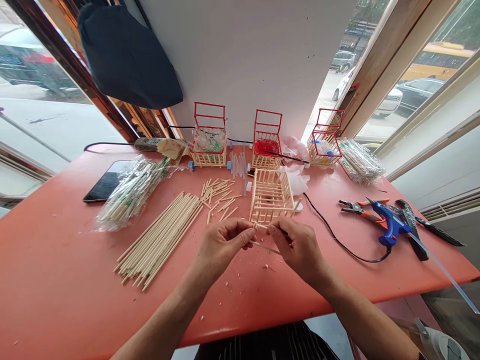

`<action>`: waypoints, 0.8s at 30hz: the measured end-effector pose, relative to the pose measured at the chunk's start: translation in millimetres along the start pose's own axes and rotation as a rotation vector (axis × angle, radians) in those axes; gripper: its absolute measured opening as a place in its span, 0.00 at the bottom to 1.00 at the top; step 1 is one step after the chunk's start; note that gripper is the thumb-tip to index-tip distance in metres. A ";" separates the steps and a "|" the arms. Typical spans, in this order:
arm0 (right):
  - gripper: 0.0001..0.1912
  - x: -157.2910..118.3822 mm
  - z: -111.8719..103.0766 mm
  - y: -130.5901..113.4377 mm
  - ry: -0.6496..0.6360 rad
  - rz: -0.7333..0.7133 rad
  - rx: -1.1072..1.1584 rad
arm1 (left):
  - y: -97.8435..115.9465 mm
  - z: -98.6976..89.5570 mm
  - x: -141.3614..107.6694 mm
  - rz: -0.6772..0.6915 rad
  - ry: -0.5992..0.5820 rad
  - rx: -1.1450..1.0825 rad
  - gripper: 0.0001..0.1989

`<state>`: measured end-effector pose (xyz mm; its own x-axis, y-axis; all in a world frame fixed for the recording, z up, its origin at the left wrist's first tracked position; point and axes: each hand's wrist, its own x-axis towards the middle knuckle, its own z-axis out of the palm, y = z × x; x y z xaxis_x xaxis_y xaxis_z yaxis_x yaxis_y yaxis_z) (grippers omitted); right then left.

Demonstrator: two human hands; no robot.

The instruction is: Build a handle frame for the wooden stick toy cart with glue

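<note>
The likeliest trouble sits at the short stick [261, 227] held between the fingers of both hands: it is slim, so uneven pressure from the two thumbs could roll it askew or flick it loose. A thin rod [267, 248], slanting just below the stick on the near side of the fingers, could snag on it or slip as the grip shifts. The crate [272, 193] stands just beyond the fingertips, and a careless push forward could knock its slats or skew it; whether the fingers touch it is hard to tell. Well to the right of the fingers, the glue gun [392, 227] lies on the tabletop [225, 310], and its cord [330, 231] curves toward the crate, so a swinging right forearm might catch it. Short pieces [221, 192] lie scattered beyond and left of the fingers and could be swept aside.

Both forearms reach in from the near edge and converge, wrists low. The left hand [227, 242] has thumb and forefinger clamped on the stick's left end, the other fingers curled beneath. The right hand [300, 243] mirrors it, thumb and forefinger pinched together on the right end, knuckles up, back of the hand turned outward.
</note>
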<state>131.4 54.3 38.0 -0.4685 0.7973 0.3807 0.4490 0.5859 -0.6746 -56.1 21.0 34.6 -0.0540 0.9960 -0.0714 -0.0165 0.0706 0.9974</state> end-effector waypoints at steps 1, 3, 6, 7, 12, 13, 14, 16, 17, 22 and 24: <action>0.14 -0.2 0.0 0.1 -0.002 0.002 0.005 | 0.0 0.0 0.0 0.002 0.002 0.001 0.06; 0.14 -0.4 -0.1 0.2 -0.005 0.007 0.012 | -0.2 -0.1 -0.1 0.009 0.000 0.005 0.05; 0.13 -0.4 -0.2 0.3 -0.003 0.007 0.021 | -1.3 -0.7 -0.3 0.014 -0.009 0.005 0.05; 0.13 -0.3 -0.2 0.4 -0.005 0.006 0.023 | -1.8 -0.9 -0.4 0.014 -0.011 0.003 0.05; 0.13 -0.2 -0.2 1.0 -0.007 -0.003 0.020 | -3.4 -0.6 -0.5 0.022 -0.017 0.002 0.05; 0.13 -0.2 -0.2 1.0 -0.007 -0.003 0.018 | -3.1 -0.3 -0.6 0.021 -0.016 0.003 0.05; 0.13 -0.3 -0.1 0.9 -0.007 -0.003 0.017 | -2.7 -0.1 -0.6 0.020 -0.017 0.003 0.05; 0.14 -0.5 0.1 0.8 -0.009 0.002 0.014 | -1.9 0.2 -0.7 0.014 -0.015 0.001 0.05; 0.14 -0.5 0.2 0.8 -0.009 0.004 0.014 | -1.6 0.2 -0.5 0.008 -0.015 -0.002 0.05; 0.12 -0.3 0.6 1.9 -0.013 0.033 0.006 | -1.9 -0.1 1.5 -0.049 0.003 -0.038 0.07; 0.08 -0.2 0.8 2.3 -0.028 0.054 0.012 | -2.0 -0.4 2.1 -0.058 0.003 -0.044 0.08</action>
<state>132.0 55.3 35.8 -0.4646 0.8235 0.3256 0.4651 0.5398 -0.7016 -56.6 23.0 32.4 -0.0548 0.9901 -0.1294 -0.0636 0.1259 0.9900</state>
